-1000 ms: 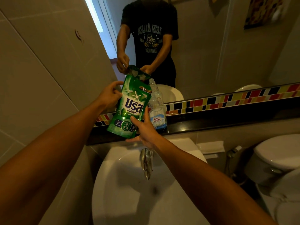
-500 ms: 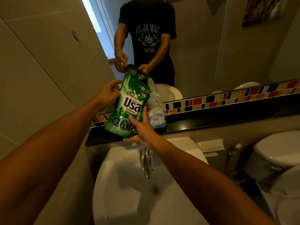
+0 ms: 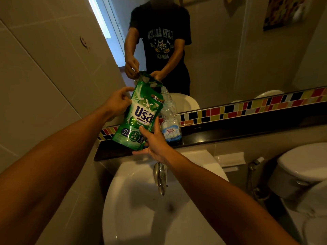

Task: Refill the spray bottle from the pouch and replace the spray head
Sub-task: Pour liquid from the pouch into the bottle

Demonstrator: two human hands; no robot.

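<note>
Pouch (image 3: 139, 114) blocks bottle (image 3: 170, 121) from left; right ledge (image 3: 238, 133) free (mirror close behind), faucet (image 3: 160, 177) below.

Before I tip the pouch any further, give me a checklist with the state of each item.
1. Spray head off the bottle: ok, its neck is bare.
2. Bottle standing upright on the dark ledge: ok.
3. Left hand grips the green pouch near its top: ok.
4. Right hand holds the pouch's bottom corner: ok.
5. Pouch mouth over the bottle neck: cannot tell, the pouch hides it.
6. Pouch opened: cannot tell.
</note>
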